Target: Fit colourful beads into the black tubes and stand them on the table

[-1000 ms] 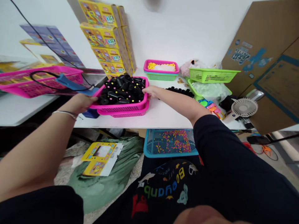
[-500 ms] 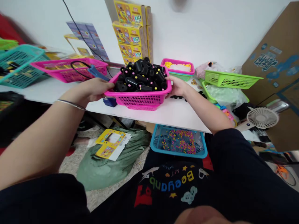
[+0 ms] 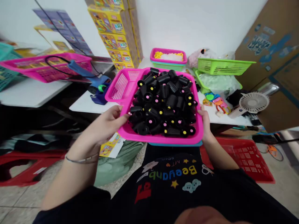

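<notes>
A pink basket (image 3: 161, 139) is held between the hands, equally near both; its longer side cannot be told. Its left edge is gripped by the bent left hand (image 3: 108, 121), its right edge by the curled right hand (image 3: 206, 121). Smooth, round black tubes (image 3: 171, 101) are heaped inside the holey plastic.
</notes>
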The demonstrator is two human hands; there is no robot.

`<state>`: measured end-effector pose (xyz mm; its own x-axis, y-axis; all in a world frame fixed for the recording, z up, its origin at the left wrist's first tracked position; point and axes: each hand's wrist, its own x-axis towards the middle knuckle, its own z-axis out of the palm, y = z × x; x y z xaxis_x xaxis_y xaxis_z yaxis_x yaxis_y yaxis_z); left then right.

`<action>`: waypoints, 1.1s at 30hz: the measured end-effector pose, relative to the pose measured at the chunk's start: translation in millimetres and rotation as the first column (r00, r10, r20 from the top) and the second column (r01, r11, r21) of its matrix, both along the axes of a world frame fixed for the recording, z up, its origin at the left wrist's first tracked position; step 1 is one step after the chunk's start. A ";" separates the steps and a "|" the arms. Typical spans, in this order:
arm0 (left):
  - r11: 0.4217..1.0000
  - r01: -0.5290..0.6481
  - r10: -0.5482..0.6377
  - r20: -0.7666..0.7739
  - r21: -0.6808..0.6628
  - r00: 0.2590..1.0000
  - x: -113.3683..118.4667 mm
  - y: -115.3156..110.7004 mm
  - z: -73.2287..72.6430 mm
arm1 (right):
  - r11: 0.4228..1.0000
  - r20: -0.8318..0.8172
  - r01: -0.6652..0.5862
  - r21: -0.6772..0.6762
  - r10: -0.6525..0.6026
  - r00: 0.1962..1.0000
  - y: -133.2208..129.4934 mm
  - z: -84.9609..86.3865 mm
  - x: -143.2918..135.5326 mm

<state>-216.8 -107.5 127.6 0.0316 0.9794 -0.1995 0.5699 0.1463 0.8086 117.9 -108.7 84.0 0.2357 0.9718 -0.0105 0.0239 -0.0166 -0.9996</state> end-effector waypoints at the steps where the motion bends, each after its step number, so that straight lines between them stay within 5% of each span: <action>1: 1.000 0.019 -0.019 0.060 0.000 0.998 8.6 -7.9 -4.5 | 1.000 0.014 0.029 0.002 -0.029 0.999 -15.1 -2.3 10.2; 6: 0.953 0.303 -0.292 0.196 -0.024 0.936 46.0 -36.4 -33.0 | 0.967 0.200 0.225 -0.115 -0.199 0.959 -82.5 -1.0 62.4; 10: 0.886 0.463 -0.429 0.323 -0.034 0.844 73.8 -47.2 -63.6 | 0.933 -0.026 0.352 -0.080 -0.355 0.935 -130.4 -8.2 96.6; 15: 0.816 0.559 -0.297 0.723 -0.148 0.624 120.9 -56.0 -90.7 | 0.883 -0.347 0.468 -0.042 -0.452 0.822 -188.0 -23.0 123.7; 20: 0.765 0.607 -0.068 0.909 -0.217 0.410 178.0 -67.8 -93.5 | 0.836 -0.398 0.546 0.054 -0.484 0.779 -233.7 -30.7 144.8; 27: 0.607 0.767 -0.154 0.917 -0.206 0.368 249.2 -77.8 -93.9 | 0.668 -0.405 0.740 0.083 -0.656 0.638 -286.5 -44.6 177.5; 33: 0.517 0.844 -0.203 0.938 -0.142 0.282 314.8 -94.0 -98.5 | 0.390 -0.584 0.918 0.075 -0.729 0.357 -332.3 -43.1 179.1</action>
